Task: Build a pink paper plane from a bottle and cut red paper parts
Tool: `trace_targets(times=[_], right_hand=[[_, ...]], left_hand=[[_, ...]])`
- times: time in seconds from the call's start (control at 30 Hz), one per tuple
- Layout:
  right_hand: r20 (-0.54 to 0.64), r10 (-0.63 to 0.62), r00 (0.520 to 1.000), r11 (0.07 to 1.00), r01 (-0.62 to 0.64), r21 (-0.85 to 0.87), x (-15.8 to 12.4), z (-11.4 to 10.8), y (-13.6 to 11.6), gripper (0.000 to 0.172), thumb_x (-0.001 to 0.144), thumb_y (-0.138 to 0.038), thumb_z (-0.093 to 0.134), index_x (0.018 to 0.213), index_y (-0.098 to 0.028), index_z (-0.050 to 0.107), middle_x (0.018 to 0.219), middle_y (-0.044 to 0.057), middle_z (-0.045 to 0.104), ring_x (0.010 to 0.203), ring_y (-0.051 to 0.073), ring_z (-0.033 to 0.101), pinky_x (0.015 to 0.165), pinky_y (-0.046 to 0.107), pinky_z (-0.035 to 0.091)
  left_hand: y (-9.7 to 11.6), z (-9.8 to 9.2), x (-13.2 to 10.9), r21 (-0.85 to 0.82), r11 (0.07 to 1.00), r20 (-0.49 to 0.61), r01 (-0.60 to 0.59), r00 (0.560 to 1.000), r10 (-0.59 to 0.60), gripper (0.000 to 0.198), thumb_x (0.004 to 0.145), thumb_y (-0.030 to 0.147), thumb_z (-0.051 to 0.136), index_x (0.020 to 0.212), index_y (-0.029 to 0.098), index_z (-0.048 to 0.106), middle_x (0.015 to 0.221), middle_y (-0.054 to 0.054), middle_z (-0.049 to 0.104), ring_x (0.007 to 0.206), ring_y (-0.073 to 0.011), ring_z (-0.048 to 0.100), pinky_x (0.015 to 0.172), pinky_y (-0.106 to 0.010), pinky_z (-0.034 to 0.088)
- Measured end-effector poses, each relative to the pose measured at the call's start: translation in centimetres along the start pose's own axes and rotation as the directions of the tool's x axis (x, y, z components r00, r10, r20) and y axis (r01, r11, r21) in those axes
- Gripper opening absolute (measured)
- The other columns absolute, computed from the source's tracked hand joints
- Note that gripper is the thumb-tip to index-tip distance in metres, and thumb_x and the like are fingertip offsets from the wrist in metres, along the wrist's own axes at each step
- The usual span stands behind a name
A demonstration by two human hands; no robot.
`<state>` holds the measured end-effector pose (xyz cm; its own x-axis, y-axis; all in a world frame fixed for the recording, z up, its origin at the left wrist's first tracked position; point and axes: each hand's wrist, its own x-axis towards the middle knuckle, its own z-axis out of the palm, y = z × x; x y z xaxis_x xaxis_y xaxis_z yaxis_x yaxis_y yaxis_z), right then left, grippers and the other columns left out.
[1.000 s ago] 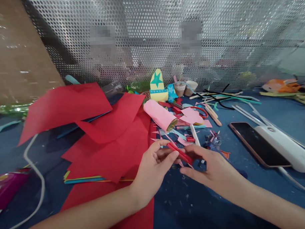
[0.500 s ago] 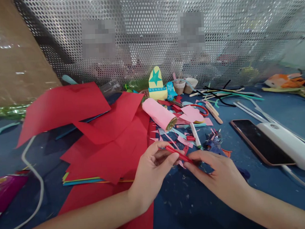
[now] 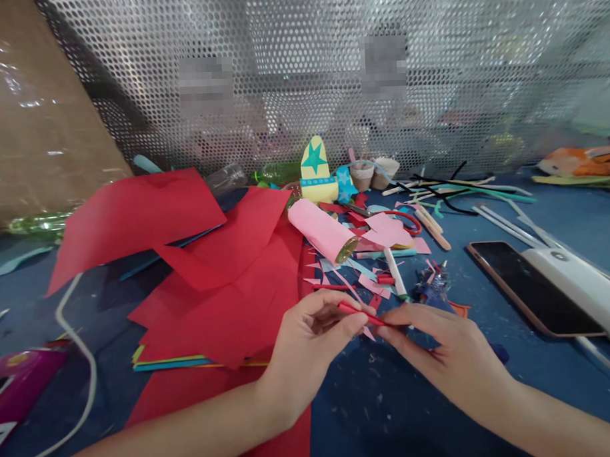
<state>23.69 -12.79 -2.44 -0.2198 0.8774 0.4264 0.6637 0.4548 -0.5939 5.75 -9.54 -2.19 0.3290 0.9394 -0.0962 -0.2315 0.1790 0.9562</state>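
Between my hands is a thin red paper roll (image 3: pixel 362 314), held low over the table's middle. My left hand (image 3: pixel 316 351) pinches its left part between thumb and fingers. At its right end, the fingertips of my right hand (image 3: pixel 439 354) close on the same roll. Just beyond lies a pink paper-covered tube (image 3: pixel 324 232), tilted, with its open end toward me. Pink and pale blue paper scraps (image 3: pixel 373 284) and a white marker (image 3: pixel 395 272) lie around it. Large red paper sheets (image 3: pixel 228 311) are piled left of my left hand.
Scissors with red handles (image 3: pixel 409 219) lie among scraps behind the tube. A yellow paper rocket shape (image 3: pixel 316 175) stands near the perforated metal screen (image 3: pixel 299 69). At right are a phone (image 3: pixel 530 284) and a white device (image 3: pixel 582 289); a white cable (image 3: pixel 90 369) runs at left.
The red paper roll looks slimmer and tighter in my fingers. Both hands stay nearly in place, while the whole view has shifted slightly.
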Motion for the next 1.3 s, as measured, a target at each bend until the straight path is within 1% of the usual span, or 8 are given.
trace_targets(times=[0.23, 0.43, 0.6, 0.7, 0.87, 1.1, 1.2, 1.3], right_hand=[[-0.028, 0.011, 1.0, 1.0, -0.01, 0.016, 0.0, -0.2, 0.0, 0.003, 0.087, -0.023, 0.061, 0.088, -0.024, 0.063, 0.077, -0.001, 0.071, 0.068, 0.014, 0.068, 0.065, 0.021, 0.057], [-0.074, -0.119, 0.99, 0.991, 0.123, 0.057, 0.3, -0.6, 0.0, 0.01, 0.088, -0.013, 0.058, 0.088, -0.023, 0.062, 0.078, 0.0, 0.068, 0.071, 0.012, 0.066, 0.065, 0.019, 0.055], [-0.111, -0.229, 0.967, 0.973, 0.23, -0.006, 0.6, -0.8, 0.1, 0.014, 0.086, -0.008, 0.059, 0.09, -0.021, 0.063, 0.081, 0.003, 0.069, 0.074, 0.014, 0.067, 0.069, 0.023, 0.056], [-0.108, -0.259, 0.96, 0.966, 0.256, -0.041, 0.8, -0.9, 0.1, 0.014, 0.087, -0.008, 0.058, 0.093, -0.019, 0.064, 0.083, 0.005, 0.07, 0.077, 0.014, 0.067, 0.072, 0.024, 0.056], [-0.098, -0.289, 0.952, 0.957, 0.286, -0.052, 0.8, -0.9, 0.2, 0.014, 0.089, -0.01, 0.055, 0.094, -0.02, 0.064, 0.083, 0.005, 0.07, 0.076, 0.015, 0.067, 0.069, 0.025, 0.057], [-0.08, -0.327, 0.942, 0.944, 0.329, 0.012, 0.7, -0.7, 0.5, 0.011, 0.092, -0.013, 0.054, 0.096, -0.017, 0.064, 0.085, 0.007, 0.068, 0.079, 0.014, 0.066, 0.072, 0.023, 0.056], [-0.067, -0.351, 0.934, 0.936, 0.353, 0.022, 0.6, -0.7, 0.6, 0.012, 0.093, -0.013, 0.052, 0.096, -0.017, 0.064, 0.085, 0.006, 0.068, 0.078, 0.013, 0.065, 0.07, 0.024, 0.056], [-0.057, -0.354, 0.933, 0.934, 0.356, 0.024, 0.5, -0.7, 0.7, 0.014, 0.093, -0.01, 0.052, 0.097, -0.018, 0.063, 0.086, 0.006, 0.067, 0.079, 0.014, 0.064, 0.069, 0.025, 0.054]], left_hand=[[-0.2, -0.1, -0.1, -0.002, 0.998, 0.036, -0.06, 0.998, 0.06, 0.007, 0.075, 0.016, 0.073, 0.076, 0.02, 0.068, 0.083, 0.0, 0.073, 0.08, -0.0119, 0.068, 0.074, -0.019, 0.053], [0.0, -0.2, 0.1, -0.014, 0.994, 0.143, -0.113, 0.983, 0.114, 0.014, 0.074, 0.01, 0.073, 0.08, 0.022, 0.07, 0.087, 0.002, 0.074, 0.084, -0.0105, 0.069, 0.077, -0.017, 0.053], [-0.1, -0.7, 0.4, 0.099, 0.978, 0.176, -0.182, 0.971, 0.163, 0.013, 0.077, 0.011, 0.071, 0.08, 0.023, 0.069, 0.091, 0.002, 0.074, 0.089, -0.0114, 0.069, 0.082, -0.018, 0.053], [-0.1, -1.0, 0.6, 0.245, 0.929, 0.201, -0.277, 0.952, 0.231, 0.012, 0.078, 0.012, 0.07, 0.081, 0.023, 0.068, 0.093, 0.0, 0.074, 0.09, -0.0138, 0.069, 0.085, -0.022, 0.053], [0.3, -1.5, 1.0, 0.465, 0.737, 0.331, -0.49, 0.869, 0.368, 0.011, 0.08, 0.011, 0.067, 0.083, 0.021, 0.068, 0.089, -0.003, 0.074, 0.086, -0.0154, 0.069, 0.082, -0.024, 0.053], [0.0, -1.9, 1.4, 0.413, 0.522, 0.498, -0.746, 0.665, 0.556, 0.01, 0.082, 0.009, 0.065, 0.088, 0.017, 0.066, 0.087, -0.006, 0.074, 0.084, -0.0157, 0.07, 0.078, -0.025, 0.056], [0.1, -1.8, 1.4, 0.408, 0.492, 0.533, -0.769, 0.638, 0.555, 0.011, 0.083, 0.007, 0.063, 0.089, 0.017, 0.065, 0.087, -0.006, 0.074, 0.084, -0.0143, 0.069, 0.077, -0.023, 0.056], [0.2, -1.7, 1.3, 0.438, 0.477, 0.532, -0.762, 0.647, 0.547, 0.011, 0.082, 0.007, 0.064, 0.088, 0.016, 0.064, 0.088, -0.006, 0.073, 0.084, -0.0142, 0.069, 0.079, -0.023, 0.056]])
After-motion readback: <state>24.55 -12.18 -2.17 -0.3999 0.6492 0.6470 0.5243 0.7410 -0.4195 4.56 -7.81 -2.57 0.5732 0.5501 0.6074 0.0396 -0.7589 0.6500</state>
